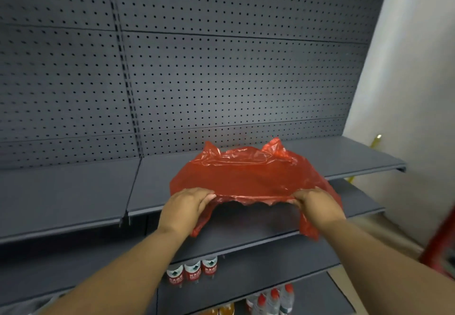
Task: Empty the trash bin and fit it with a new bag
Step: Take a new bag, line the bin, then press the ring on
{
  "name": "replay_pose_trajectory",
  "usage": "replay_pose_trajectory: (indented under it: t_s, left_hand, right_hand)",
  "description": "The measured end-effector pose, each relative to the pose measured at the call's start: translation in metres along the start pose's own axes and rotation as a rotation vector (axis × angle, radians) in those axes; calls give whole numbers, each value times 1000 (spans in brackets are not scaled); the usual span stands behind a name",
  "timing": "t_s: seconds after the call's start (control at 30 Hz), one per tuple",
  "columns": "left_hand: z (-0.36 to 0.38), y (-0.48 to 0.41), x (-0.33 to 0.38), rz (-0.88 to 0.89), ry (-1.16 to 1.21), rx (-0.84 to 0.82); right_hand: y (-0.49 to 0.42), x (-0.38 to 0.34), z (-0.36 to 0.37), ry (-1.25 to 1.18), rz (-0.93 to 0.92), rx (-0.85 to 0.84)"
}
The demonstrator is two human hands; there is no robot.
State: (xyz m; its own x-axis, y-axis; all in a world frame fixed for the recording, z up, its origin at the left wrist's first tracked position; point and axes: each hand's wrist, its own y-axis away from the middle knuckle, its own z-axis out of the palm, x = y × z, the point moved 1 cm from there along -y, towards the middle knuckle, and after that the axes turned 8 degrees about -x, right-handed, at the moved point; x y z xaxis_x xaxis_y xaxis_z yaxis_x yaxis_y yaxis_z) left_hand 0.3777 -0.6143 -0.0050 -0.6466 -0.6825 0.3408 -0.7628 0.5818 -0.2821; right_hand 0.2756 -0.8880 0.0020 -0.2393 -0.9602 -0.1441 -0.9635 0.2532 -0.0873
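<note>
A thin red plastic bag [246, 174] is spread out in the air above a dark grey shelf [157, 179], in the middle of the view. My left hand [187, 204] pinches its near edge on the left. My right hand [317, 204] pinches the same edge on the right. Between the two hands the edge is stretched and a dark gap shows underneath. The bag's sides hang down past both wrists. No trash bin is in view.
A grey perforated back panel [221, 73] rises behind the shelf. Lower shelves hold water bottles with red labels [192, 271] and red-capped bottles [273, 300]. A white wall [413, 81] stands on the right, with a blurred red object [440, 245] at the right edge.
</note>
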Motion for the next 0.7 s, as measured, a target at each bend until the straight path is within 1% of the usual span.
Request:
replay_pose_trajectory:
  t_s: [0.17, 0.33, 0.53, 0.7]
  left_hand:
    - [11, 6, 44, 186, 72, -99]
    - [46, 28, 115, 404, 183, -215]
    - [103, 80, 218, 631, 309, -407]
    - [153, 139, 299, 738, 393, -590]
  right_hand:
    - [94, 22, -3, -36, 260, 21]
    - [212, 50, 2, -67, 578, 35]
    - [360, 76, 4, -26, 876, 20]
    - [475, 96, 15, -52, 1080, 21]
